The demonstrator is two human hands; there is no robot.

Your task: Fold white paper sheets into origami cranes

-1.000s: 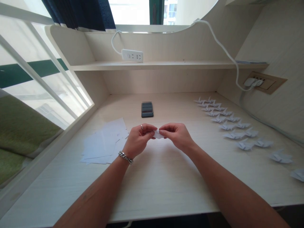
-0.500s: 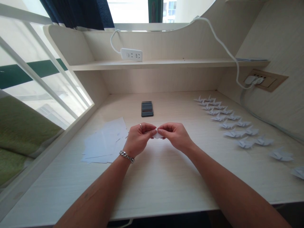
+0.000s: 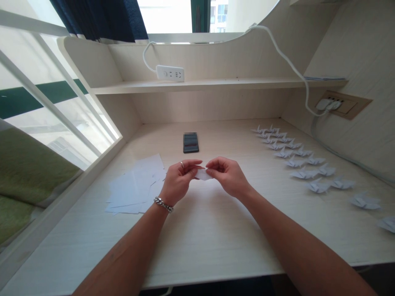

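A small folded piece of white paper [image 3: 203,175] is held between my two hands above the middle of the desk. My left hand [image 3: 181,176] pinches its left side between thumb and fingers, with a ring on one finger and a chain bracelet at the wrist. On the right edge, the thumb and fingertips of my right hand [image 3: 227,174] are closed on the same paper. Parts of the paper are hidden behind the fingers. Loose white paper sheets [image 3: 135,181] lie in a spread pile left of my left hand.
Several white paper cranes [image 3: 304,172] stand in rows along the right side of the desk [image 3: 212,238]. A dark phone [image 3: 191,142] lies beyond my hands. On the shelf [image 3: 210,83] rests a white power strip [image 3: 170,73]; its cable and a wall socket [image 3: 347,105] are behind.
My left thumb and fingers have shifted slightly left along the folded paper, so more of it shows between the hands. The view has tilted very slightly.
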